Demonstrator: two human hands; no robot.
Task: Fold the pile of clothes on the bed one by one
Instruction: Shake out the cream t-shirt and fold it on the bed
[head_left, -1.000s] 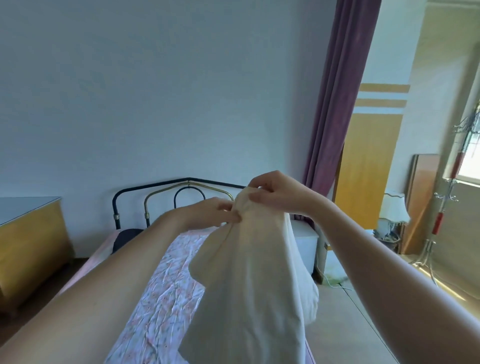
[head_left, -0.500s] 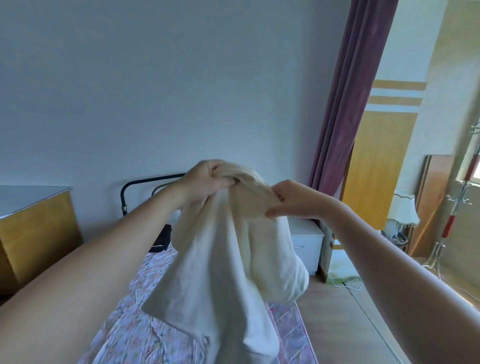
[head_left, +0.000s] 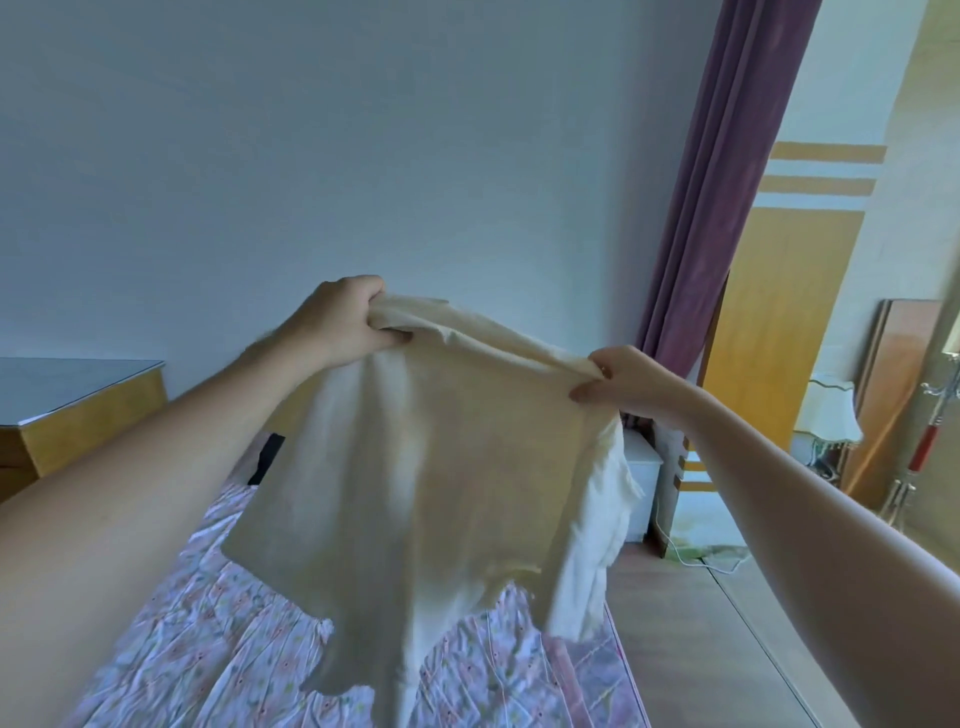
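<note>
- The person stood at the foot of the bed (head_left: 218, 649) with both bare arms stretched out in front.
- The left hand (head_left: 345, 317) was raised, its fingers curled tight round one top corner of a cream garment (head_left: 431, 467), thumb underneath.
- The right hand (head_left: 621, 384) sat a little lower and pinched the other top corner between thumb and curled fingers.
- The top edge of the garment ran taut between the two hands, sloping down toward the right one.
- The rest of the garment hung loose in the air above the bed, its lower edge ragged and blurred; whether it touched the sheet I could not tell.
- The bed wore a pink flowered sheet, rumpled in folds.
- A wooden cabinet (head_left: 78, 410) stood against the wall past the left edge of the bed.
- A white nightstand (head_left: 641, 483) stood past the right edge, partly hidden behind the cloth.
- A purple curtain (head_left: 727, 182) hung down the wall above it.
- A lamp (head_left: 828, 415) with a pale shade and a metal coat stand (head_left: 930, 431) stood farther right, on the wooden floor.
</note>
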